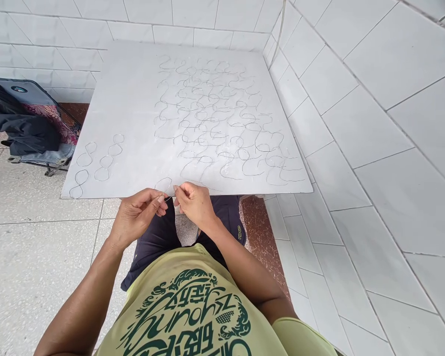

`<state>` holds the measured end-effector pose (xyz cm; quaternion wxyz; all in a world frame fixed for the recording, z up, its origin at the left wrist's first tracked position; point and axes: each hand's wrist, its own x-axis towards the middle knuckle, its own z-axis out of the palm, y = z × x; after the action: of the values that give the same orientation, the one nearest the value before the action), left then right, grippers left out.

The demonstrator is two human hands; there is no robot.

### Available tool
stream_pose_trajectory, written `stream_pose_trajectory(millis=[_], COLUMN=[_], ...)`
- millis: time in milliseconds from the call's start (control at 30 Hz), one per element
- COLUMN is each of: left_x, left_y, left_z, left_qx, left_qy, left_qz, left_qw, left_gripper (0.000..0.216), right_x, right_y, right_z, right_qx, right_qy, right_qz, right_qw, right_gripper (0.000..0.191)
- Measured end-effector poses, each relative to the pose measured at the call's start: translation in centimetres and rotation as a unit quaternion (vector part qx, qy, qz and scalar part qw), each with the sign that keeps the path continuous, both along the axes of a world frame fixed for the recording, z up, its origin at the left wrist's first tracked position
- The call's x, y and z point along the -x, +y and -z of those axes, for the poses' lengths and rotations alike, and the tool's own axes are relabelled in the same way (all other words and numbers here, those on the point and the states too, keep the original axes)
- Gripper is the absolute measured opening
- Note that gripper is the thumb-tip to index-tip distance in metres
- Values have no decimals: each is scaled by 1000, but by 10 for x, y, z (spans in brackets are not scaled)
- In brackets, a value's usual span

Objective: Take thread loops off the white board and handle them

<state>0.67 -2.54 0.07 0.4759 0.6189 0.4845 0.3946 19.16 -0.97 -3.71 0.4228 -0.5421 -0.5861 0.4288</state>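
A thin wire piece [163, 185] with a small loop sits between my two hands at the near edge of a white board [133, 99]. My left hand [137, 215] pinches one end of it with fingers closed. My right hand [195, 200] pinches the other end, fingers curled. Several bent S-shaped wire pieces [222, 118] lie spread over the middle and right of the board. A few finished figure-eight wire loops [96, 160] lie in a row at the board's near left.
A white tiled wall [374, 123] runs along the right and behind the board. A dark bag and folded cloth [25, 123] lie on the floor at the left. Pale speckled floor tiles [33, 247] stretch beneath.
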Motion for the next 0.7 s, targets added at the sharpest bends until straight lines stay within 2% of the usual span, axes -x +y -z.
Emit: stream_pose_trajectory(millis=[133,267,367,500,567,700], left_x=[-4,-9,-7,1,4,1], left_y=[-4,-3,1,7,9,8], left_z=[5,12,14,10,9,11], left_qx=[-7,11,54,139,164,197], left_qy=[-3,-65,-158,-234,-239,-234], left_qz=[-2,-25,-36,-7,15,55], left_qw=[1000,997,985,962,957,950], left_gripper=[22,21,19,21,21,21], right_x=[9,17,10,-14,-24,-31], right_y=[-2,-1,1,6,9,15], right_z=[2,13,16,6,-2,-11], right_qx=[55,132,145,125,113,84], right_qy=[78,223,259,263,268,270], right_qz=[41,58,24,-3,-28,-134], right_qw=[995,964,955,957,956,950], right_gripper=[40,40,48,61,59,42])
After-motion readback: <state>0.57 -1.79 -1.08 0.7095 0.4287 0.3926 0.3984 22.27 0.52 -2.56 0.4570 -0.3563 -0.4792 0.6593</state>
